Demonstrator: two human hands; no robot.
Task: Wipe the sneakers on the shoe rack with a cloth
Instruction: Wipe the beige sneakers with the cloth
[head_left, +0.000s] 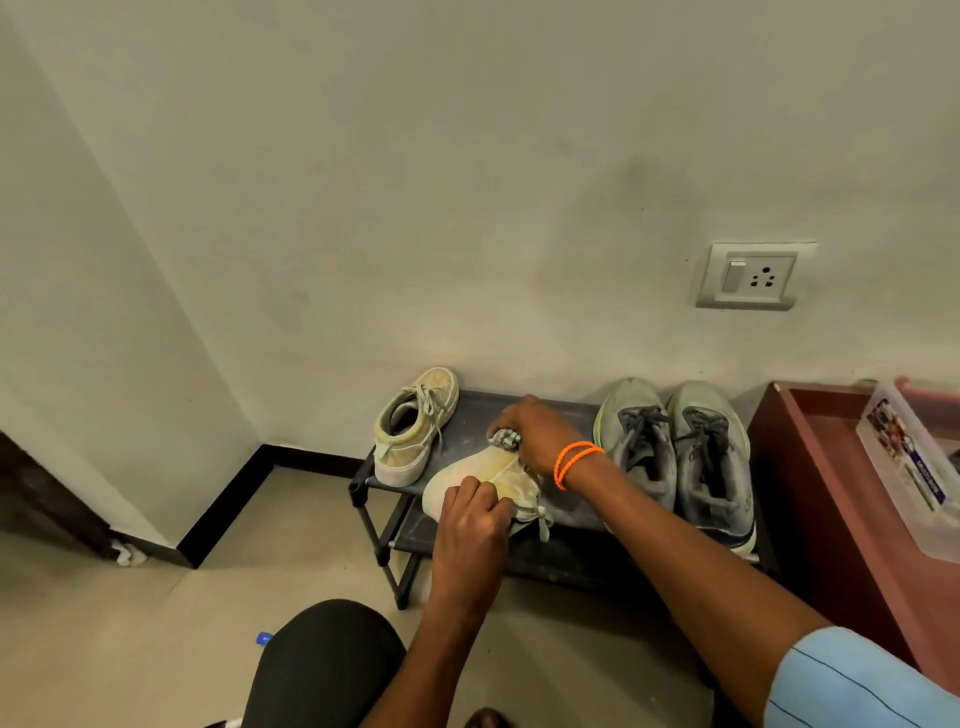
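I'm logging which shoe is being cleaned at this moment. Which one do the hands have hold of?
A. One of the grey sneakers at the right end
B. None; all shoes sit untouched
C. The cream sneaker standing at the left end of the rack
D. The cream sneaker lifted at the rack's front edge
D: the left hand grips the lifted cream sneaker while the right hand holds a bunched cloth against it.

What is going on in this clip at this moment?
A person crouches at a low black shoe rack. The left hand holds a pale yellow canvas sneaker tilted at the rack's front edge, while the right hand grips a bunched grey cloth against it. Its matching pale sneaker and a pair of grey running shoes sit on the top shelf.
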